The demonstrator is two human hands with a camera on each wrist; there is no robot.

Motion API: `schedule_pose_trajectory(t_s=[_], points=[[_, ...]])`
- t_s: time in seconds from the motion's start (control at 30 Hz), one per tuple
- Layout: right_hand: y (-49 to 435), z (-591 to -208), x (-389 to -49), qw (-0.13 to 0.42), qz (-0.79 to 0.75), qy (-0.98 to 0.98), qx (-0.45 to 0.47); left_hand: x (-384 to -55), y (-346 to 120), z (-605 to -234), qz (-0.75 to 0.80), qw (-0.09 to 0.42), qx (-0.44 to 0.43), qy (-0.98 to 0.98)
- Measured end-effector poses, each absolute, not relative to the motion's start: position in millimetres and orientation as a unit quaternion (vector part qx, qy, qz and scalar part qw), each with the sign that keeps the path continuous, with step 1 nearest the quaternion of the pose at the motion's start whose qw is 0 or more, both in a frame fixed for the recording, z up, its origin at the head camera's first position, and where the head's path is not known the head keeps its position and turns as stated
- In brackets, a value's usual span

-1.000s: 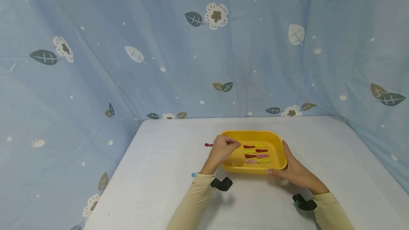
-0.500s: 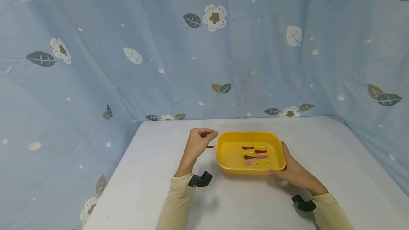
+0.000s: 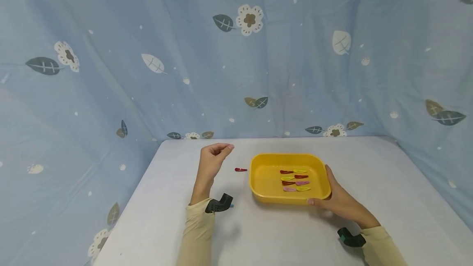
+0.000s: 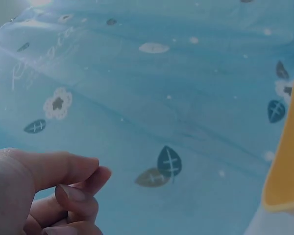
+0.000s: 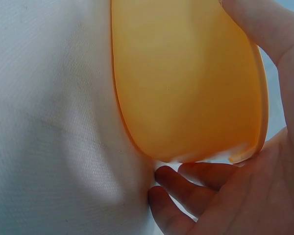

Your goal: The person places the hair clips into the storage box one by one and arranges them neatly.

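My right hand (image 3: 341, 204) grips the right end of a yellow tray (image 3: 264, 196), thumb along its front wall and fingers round the side. In the right wrist view, the tray's outer wall (image 5: 181, 88) lies against that hand (image 5: 255, 186). Inside the tray lie several snap hair clips (image 3: 294, 177) in red, yellow and pink, arranged in short rows. My left hand (image 3: 210, 161) is raised left of the tray, fingers curled, thumb and index tips together. Nothing shows between those fingertips (image 4: 95, 169) in the left wrist view. A red hair clip (image 3: 241, 170) lies between this hand and the tray.
A small blue thing (image 3: 232, 206) shows beside the left wrist's black camera (image 3: 219, 204), mostly covered by it. The white-covered table (image 3: 281, 233) ends at a blue patterned cloth (image 3: 295, 73) behind and at the sides.
My left hand has moved left from over the tray to beyond its left side, uncovering the red hair clip on the table. The right hand and the tray stay in place.
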State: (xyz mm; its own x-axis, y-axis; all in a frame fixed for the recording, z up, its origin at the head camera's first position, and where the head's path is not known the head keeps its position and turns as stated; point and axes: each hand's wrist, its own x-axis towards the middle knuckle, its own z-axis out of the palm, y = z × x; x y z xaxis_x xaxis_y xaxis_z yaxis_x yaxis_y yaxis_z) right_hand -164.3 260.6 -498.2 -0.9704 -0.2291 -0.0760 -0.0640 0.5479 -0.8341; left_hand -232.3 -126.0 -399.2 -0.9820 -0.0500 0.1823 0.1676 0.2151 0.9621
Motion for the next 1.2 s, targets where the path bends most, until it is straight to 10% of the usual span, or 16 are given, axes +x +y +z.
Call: schedule_pose_trajectory(t_s=[1.2], points=[[259, -499, -164, 0.079, -0.452, 0.885, -0.077, -279, -138, -493, -0.552, 0.020, 0.116, -0.826]])
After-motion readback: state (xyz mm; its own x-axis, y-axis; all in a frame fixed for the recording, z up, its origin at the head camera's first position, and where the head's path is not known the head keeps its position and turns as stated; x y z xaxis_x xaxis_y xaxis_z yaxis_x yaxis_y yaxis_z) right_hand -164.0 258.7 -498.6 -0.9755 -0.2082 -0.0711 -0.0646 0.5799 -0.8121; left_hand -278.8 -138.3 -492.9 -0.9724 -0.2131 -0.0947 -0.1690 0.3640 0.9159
